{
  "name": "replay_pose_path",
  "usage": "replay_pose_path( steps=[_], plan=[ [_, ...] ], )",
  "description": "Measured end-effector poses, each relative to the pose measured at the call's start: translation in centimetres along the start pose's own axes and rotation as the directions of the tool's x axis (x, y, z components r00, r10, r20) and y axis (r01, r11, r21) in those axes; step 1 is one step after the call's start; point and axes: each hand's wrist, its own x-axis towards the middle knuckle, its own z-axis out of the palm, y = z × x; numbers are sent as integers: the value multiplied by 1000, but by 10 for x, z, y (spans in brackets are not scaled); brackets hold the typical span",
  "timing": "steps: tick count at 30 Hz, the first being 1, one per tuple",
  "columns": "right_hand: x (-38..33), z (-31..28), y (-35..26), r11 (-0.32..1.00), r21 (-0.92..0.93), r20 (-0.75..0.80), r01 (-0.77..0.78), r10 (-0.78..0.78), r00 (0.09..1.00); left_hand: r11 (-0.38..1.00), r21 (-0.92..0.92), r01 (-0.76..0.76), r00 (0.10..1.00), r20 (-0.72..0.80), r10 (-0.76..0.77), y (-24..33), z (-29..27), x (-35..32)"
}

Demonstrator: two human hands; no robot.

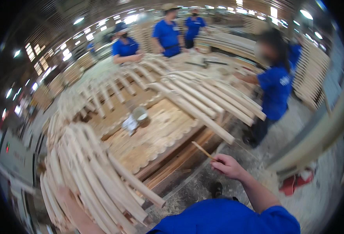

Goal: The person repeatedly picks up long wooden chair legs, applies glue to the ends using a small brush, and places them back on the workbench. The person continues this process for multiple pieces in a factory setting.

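My right hand (227, 165) is closed around the end of a thin yellowish wooden stick (202, 149). Its free tip points up and left, toward the table. At the lower left, my left hand (64, 194) lies at a pile of long, curved, pale wooden pieces (88, 167). That hand is smeared by motion, and its fingers cannot be made out. On the wooden table (160, 130) stands a small bucket (140, 115) with pale contents. A crumpled white cloth or bag (129, 124) lies against it.
More curved wooden pieces (203, 97) lie across the table's right side, some jutting past its edge. A co-worker in blue (275, 91) stands at the right; other people are beyond the far end. A red object (296, 182) sits on the floor at right.
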Motion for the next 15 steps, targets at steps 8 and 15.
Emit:
replay_pose_path(
  steps=[8,15],
  plan=[
    [7,4,19,991,-36,29,127,-126,992,914,-404,29,994,-87,-70,17,-7,-3],
    [31,-11,17,1000,-12,98,5,-4,995,731,-633,-254,962,-245,121,6,-50,-41]
  ],
)
